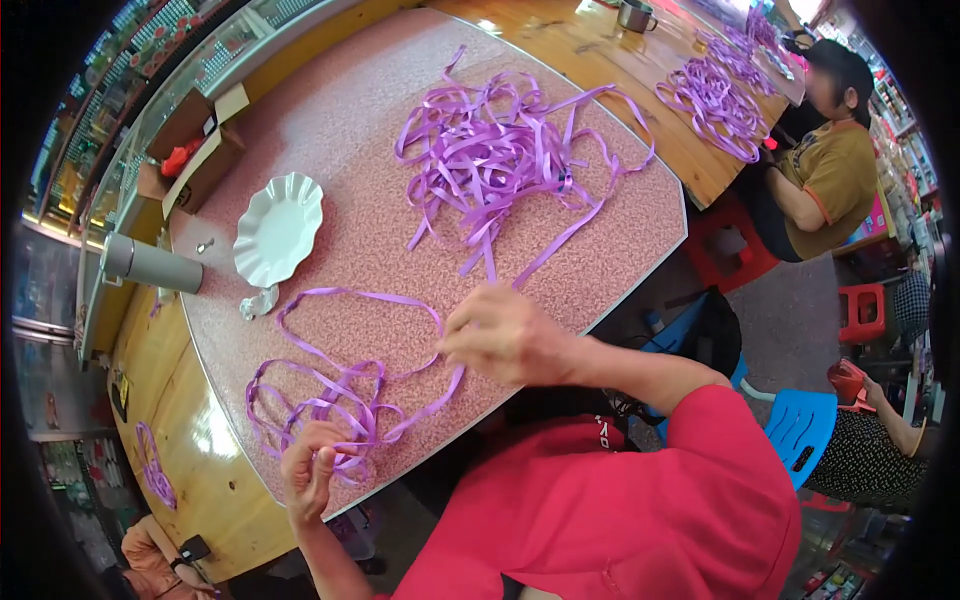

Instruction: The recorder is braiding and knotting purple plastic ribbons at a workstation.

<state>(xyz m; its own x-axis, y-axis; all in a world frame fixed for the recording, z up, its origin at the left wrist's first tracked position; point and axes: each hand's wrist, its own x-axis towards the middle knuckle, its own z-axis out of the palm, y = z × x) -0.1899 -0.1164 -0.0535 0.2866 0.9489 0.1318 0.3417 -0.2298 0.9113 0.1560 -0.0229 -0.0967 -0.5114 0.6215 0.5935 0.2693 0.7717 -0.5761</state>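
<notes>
A glossy purple ribbon lies in loose loops at the near left of the pink speckled tabletop. Over these loops, my left hand is closed with its thumb against bent fingers, pinching the ribbon. My right hand is closed on the ribbon too, near the table's front edge, its fingertips partly hidden. One strand runs between my hands. Beyond my right hand, two strands lead up to a large tangled heap of purple ribbon at the far middle of the table.
A white scalloped plate, crumpled tissue, a grey tumbler and an open cardboard box stand at the left. A co-worker sits far right beside another ribbon heap and a metal mug. A blue chair stands at right.
</notes>
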